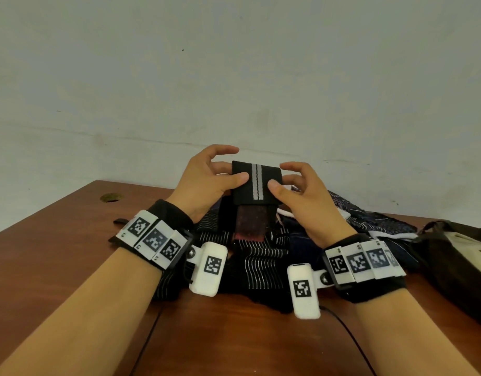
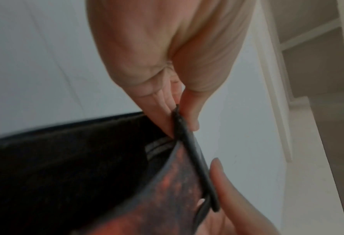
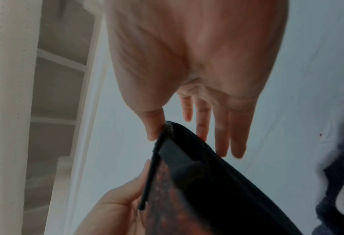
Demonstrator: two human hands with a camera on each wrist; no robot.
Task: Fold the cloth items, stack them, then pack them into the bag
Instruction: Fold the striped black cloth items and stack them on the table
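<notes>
I hold a small black sock (image 1: 257, 187) with two grey stripes up above the table, its dark red foot part (image 1: 250, 223) hanging down. My left hand (image 1: 206, 180) pinches its left edge between thumb and fingers, and my right hand (image 1: 299, 191) pinches the right edge. In the left wrist view the sock's black cuff (image 2: 193, 157) runs edge-on between my left hand (image 2: 179, 114) and the other hand's thumb. In the right wrist view my right hand (image 3: 162, 128) pinches the cuff (image 3: 187, 159) with the thumb; the other fingers stay straight behind it.
Under my hands a pile of dark, white-striped cloth (image 1: 255, 264) lies on the brown wooden table (image 1: 233, 337). A dark brown bag (image 1: 459, 264) sits at the right edge. A hole (image 1: 111, 197) marks the table's far left. A pale wall rises behind.
</notes>
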